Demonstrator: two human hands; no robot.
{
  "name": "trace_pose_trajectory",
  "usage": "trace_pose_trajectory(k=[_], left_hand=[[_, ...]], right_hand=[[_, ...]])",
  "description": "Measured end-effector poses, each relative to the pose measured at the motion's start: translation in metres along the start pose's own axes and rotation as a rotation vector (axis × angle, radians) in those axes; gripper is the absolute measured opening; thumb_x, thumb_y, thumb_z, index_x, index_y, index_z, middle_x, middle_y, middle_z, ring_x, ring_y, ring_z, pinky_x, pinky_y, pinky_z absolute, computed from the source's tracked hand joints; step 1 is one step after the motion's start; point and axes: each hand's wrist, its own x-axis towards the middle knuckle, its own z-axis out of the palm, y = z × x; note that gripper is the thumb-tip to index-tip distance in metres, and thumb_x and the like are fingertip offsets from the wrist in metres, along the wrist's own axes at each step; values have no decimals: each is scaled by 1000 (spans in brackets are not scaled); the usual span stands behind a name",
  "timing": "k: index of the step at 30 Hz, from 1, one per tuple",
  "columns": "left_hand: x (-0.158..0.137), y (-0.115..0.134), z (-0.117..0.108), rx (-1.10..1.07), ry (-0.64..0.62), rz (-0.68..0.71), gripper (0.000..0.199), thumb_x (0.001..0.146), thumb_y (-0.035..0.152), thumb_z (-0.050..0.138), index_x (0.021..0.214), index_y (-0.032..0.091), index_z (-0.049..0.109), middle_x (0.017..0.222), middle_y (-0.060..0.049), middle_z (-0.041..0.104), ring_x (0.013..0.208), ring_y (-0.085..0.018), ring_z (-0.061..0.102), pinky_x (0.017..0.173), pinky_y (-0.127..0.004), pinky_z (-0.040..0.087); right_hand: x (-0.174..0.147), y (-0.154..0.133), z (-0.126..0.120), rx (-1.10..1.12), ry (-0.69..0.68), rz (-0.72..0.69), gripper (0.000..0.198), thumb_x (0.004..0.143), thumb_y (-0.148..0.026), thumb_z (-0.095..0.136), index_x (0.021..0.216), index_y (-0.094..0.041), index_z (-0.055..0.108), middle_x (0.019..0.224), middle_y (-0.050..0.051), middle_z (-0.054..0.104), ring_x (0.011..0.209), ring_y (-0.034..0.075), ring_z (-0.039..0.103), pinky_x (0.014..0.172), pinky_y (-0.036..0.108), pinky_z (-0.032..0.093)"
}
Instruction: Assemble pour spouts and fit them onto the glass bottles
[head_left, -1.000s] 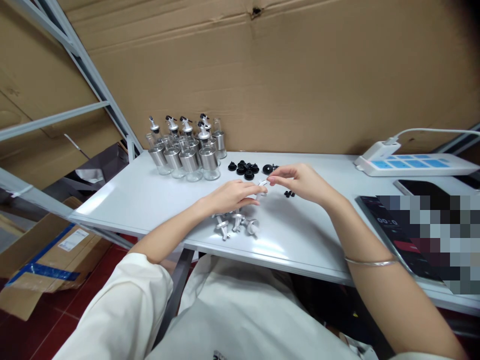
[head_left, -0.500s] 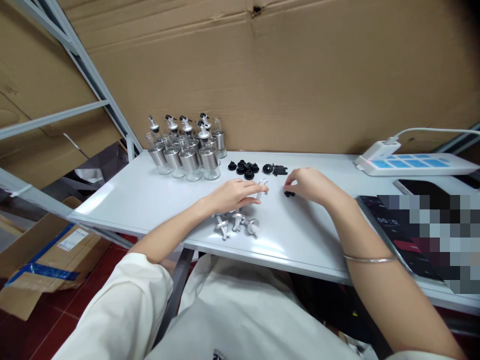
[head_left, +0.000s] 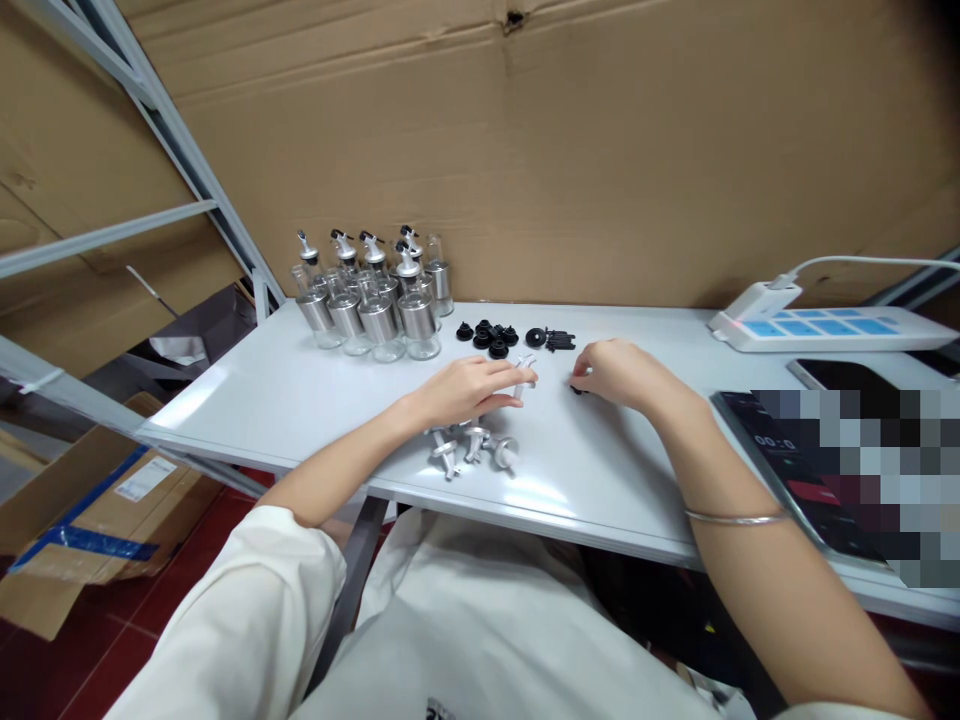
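My left hand (head_left: 471, 388) is closed around a silver-white pourer spout (head_left: 520, 384), held above the table between thumb and fingers. Just in front of that hand lie several loose spouts (head_left: 474, 443) of the same kind. My right hand (head_left: 621, 372) is pinched low over the tabletop on a small black part (head_left: 576, 390), mostly hidden by the fingertips. Beyond the hands sit a cluster of black rubber stoppers (head_left: 484, 340), a black ring-shaped piece (head_left: 535, 338) and a row of thin black flip caps (head_left: 561, 340).
Several glass bottles with steel sleeves (head_left: 379, 322) stand at the back left of the white table (head_left: 247, 400), some with spouts fitted. At the right are a power strip (head_left: 832, 328) and a phone (head_left: 802, 480). A cardboard box (head_left: 112, 530) is on the floor at left.
My right hand has shifted very slightly, and its fingers now cover more of the small black pieces beneath them. My left hand stays in place with the spout.
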Motion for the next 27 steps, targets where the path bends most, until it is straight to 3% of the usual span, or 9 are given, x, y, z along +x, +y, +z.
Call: trace_pose_trajectory(k=[6,12,19,23,27], left_hand=[[0,0,-1,1,-23,-20,33,96,37,40,117,16,54,109,-10,69,87,-14,66,77,-26,47],[0,-1,0,28,-42,-31,34,96,37,40,118,16,54,107,-9,68,85,-14,66,77,-27,46],[0,-1,0,38,-42,-18,36,96,38,39,119,15,55,104,-10,69,83,-14,65,76,-26,46],[0,0,-1,28,-37,-19,35,95,38,40,118,15,55,107,-10,68,84,-14,66,76,-27,47],[0,0,-1,22,-44,-18,35,96,37,39,118,15,54,107,-10,69,85,-14,66,77,-27,47]], right_hand=[[-1,0,-2,98,67,-43,19,76,-18,55,84,-17,73,90,11,73,82,25,66,68,30,46],[-3,-8,-1,380,74,-249,14,73,-17,55,72,-18,69,80,4,74,78,19,66,73,26,47],[-1,-11,0,390,50,-283,18,75,-20,51,75,-16,69,81,5,73,76,18,65,70,26,47],[-9,-3,-10,350,-149,-200,13,72,-28,57,72,-19,66,65,2,70,64,17,62,60,27,45],[-20,7,-18,305,-430,17,8,64,-26,63,69,-20,64,53,1,65,53,16,60,53,27,46]])
